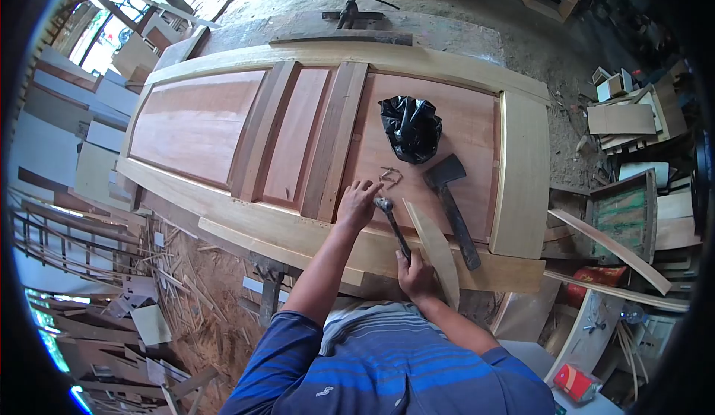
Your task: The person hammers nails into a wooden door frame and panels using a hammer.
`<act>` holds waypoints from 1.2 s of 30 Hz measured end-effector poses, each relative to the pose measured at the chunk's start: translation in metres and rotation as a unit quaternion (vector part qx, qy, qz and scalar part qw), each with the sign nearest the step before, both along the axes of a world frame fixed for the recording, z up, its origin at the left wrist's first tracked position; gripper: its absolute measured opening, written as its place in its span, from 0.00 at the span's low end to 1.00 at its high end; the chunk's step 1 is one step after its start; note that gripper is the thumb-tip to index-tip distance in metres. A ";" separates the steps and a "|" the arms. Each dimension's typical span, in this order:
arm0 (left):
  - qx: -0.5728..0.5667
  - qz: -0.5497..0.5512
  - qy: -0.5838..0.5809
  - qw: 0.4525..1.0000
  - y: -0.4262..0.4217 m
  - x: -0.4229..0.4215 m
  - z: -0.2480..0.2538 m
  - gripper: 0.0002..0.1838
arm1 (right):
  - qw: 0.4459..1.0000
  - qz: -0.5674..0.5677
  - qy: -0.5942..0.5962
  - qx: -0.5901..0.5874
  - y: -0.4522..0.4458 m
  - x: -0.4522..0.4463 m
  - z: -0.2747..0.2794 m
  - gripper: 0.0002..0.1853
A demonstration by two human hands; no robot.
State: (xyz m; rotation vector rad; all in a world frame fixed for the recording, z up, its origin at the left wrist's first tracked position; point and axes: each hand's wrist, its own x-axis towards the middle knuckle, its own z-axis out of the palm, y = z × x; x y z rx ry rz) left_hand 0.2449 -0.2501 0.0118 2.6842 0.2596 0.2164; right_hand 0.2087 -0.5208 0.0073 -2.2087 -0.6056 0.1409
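A panelled wooden door lies flat in front of me. My right hand is wrapped round the handle of a hammer, whose metal head points up and left. Just left of that head, my left hand is over the door's lower frame, fingers bent toward small brown pieces; whether it pinches anything is too small to tell. Right of the hammer are a thin curved wood strip and an axe with a dark blade. A black plastic bag sits on the right panel.
Beyond the door, a dark metal clamp and a dark wood bar lie on the bench. Boards and a green-stained crate are stacked at the right. Wood scraps litter the floor at lower left.
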 end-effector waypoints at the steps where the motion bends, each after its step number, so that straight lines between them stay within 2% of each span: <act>1: 0.026 -0.014 -0.004 1.000 0.003 0.000 -0.001 0.26 | 1.000 -0.008 0.006 0.010 0.001 -0.001 0.000 0.17; 4: 0.053 -0.050 0.018 0.997 0.012 0.010 -0.005 0.21 | 0.999 -0.039 0.026 0.019 0.003 -0.002 0.000 0.18; 5: 0.059 -0.057 -0.009 0.997 0.013 0.013 -0.007 0.17 | 0.998 -0.051 0.033 0.018 0.004 -0.002 0.001 0.18; 9: 0.018 -0.090 0.018 0.996 0.027 0.026 -0.012 0.15 | 0.995 -0.088 0.049 0.017 0.009 -0.004 -0.001 0.22; 13: 0.096 -0.164 -0.016 0.982 0.039 0.039 -0.005 0.13 | 0.988 -0.124 0.094 0.016 0.018 -0.006 0.004 0.21; 16: 0.028 -0.127 -0.067 0.989 0.046 0.042 -0.012 0.11 | 0.989 -0.126 0.055 0.056 0.036 0.011 0.015 0.19; 17: -0.027 -0.114 -0.083 0.990 0.055 0.045 -0.022 0.09 | 0.988 -0.114 0.056 0.082 0.046 0.021 0.017 0.17; 18: -0.074 -0.058 -0.135 0.986 0.065 0.049 -0.025 0.09 | 0.987 -0.103 0.079 0.089 0.061 0.035 0.030 0.17; 20: -0.170 0.055 -0.227 0.957 0.084 0.057 -0.021 0.10 | 0.982 -0.089 0.130 0.100 0.101 0.072 0.055 0.16; 22: -0.254 0.189 -0.230 0.920 0.109 0.078 -0.002 0.10 | 0.990 -0.054 0.125 0.036 0.140 0.112 0.054 0.16; 24: -0.329 0.244 -0.239 0.881 0.147 0.110 -0.012 0.06 | 0.995 -0.049 0.086 0.013 0.174 0.157 0.045 0.17; 25: -0.316 0.235 -0.256 0.883 0.164 0.132 -0.012 0.06 | 0.997 -0.045 0.066 0.005 0.190 0.175 0.040 0.18; 28: -0.276 0.218 -0.293 0.889 0.214 0.199 -0.011 0.08 | 0.985 -0.144 0.054 -0.084 0.211 0.219 0.025 0.19; 32: -0.198 0.200 -0.299 0.912 0.258 0.287 -0.015 0.10 | 0.965 -0.256 -0.017 -0.053 0.208 0.268 0.021 0.22; 34: -0.160 0.199 -0.296 0.920 0.268 0.321 -0.019 0.10 | 0.961 -0.273 -0.014 -0.045 0.202 0.286 0.021 0.22; 35: -0.151 0.204 -0.290 0.923 0.271 0.335 -0.022 0.09 | 0.966 -0.252 -0.041 -0.033 0.201 0.293 0.023 0.17; 36: -0.141 0.208 -0.283 0.926 0.272 0.346 -0.024 0.09 | 0.971 -0.234 -0.053 -0.003 0.204 0.298 0.026 0.16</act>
